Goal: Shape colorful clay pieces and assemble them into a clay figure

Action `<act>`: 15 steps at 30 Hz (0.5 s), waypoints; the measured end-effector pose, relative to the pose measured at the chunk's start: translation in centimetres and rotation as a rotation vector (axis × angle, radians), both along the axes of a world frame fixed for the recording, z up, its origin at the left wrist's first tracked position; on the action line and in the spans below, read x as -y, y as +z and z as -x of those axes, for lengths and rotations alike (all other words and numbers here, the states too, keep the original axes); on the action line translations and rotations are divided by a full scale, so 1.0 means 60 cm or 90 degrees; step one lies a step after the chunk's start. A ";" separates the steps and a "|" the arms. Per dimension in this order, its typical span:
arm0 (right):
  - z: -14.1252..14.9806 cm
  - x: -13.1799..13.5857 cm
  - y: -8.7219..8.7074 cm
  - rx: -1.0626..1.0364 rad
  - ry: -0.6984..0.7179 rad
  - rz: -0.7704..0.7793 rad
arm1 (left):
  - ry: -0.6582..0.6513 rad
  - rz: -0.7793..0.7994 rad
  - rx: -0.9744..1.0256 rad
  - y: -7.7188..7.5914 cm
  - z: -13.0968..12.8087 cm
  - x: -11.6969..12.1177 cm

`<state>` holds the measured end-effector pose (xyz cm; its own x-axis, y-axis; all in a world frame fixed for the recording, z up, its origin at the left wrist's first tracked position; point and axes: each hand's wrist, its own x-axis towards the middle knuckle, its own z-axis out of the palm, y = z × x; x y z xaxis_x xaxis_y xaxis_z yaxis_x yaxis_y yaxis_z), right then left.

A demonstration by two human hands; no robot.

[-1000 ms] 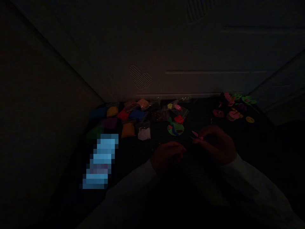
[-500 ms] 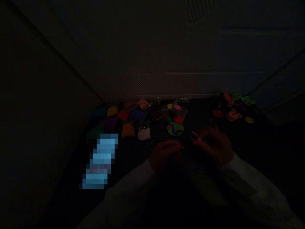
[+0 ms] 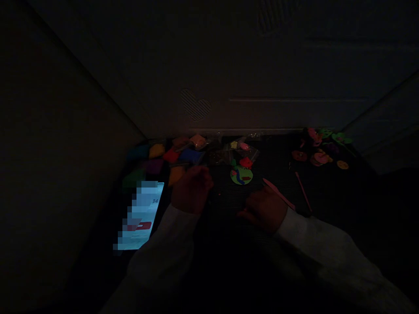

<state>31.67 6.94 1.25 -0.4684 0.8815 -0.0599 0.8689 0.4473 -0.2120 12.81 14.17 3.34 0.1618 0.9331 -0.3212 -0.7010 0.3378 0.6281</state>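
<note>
In very dim light, my left hand (image 3: 192,189) reaches over the clay packets beside the orange packet (image 3: 176,175). Its fingers are curled, and what lies in them is hidden; the white packet's spot is beneath this hand. My right hand (image 3: 263,210) hovers low over the dark ridged tabletop, fingers loosely bent and apart, with nothing visible in them. Just behind it lies a pink modelling knife (image 3: 278,193), and a thin pink stick tool (image 3: 303,192) is farther right. Between the hands, farther back, rests a round green clay disc (image 3: 241,175) with blue and red pieces on it.
A lit phone (image 3: 144,224), partly pixelated, lies at the left by my sleeve. Several coloured clay packets (image 3: 191,155) line the back left. Finished-looking clay shapes (image 3: 321,158) are grouped at the back right, before a pale panel with a heart relief (image 3: 195,104).
My left hand has moved left and forward onto the packets, covering the white one. My right hand has shifted left and down; the pink tools it held now lie on the table.
</note>
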 end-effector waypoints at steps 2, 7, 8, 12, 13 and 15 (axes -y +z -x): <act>0.005 -0.001 -0.002 0.031 -0.004 -0.013 | 0.012 -0.006 0.004 0.000 0.002 -0.003; 0.001 0.006 0.005 0.034 -0.016 -0.030 | 0.010 0.001 0.010 -0.003 0.004 -0.006; -0.004 0.010 0.008 0.027 -0.019 -0.031 | 0.007 0.001 0.011 -0.004 0.004 -0.007; -0.028 0.034 0.020 0.010 -0.046 -0.054 | 0.016 -0.015 0.019 -0.005 0.006 -0.008; -0.032 0.042 0.021 0.011 -0.049 -0.061 | 0.019 -0.018 0.020 -0.004 0.007 -0.008; -0.035 0.056 0.023 0.024 -0.040 -0.069 | 0.022 -0.019 0.021 -0.002 0.007 -0.007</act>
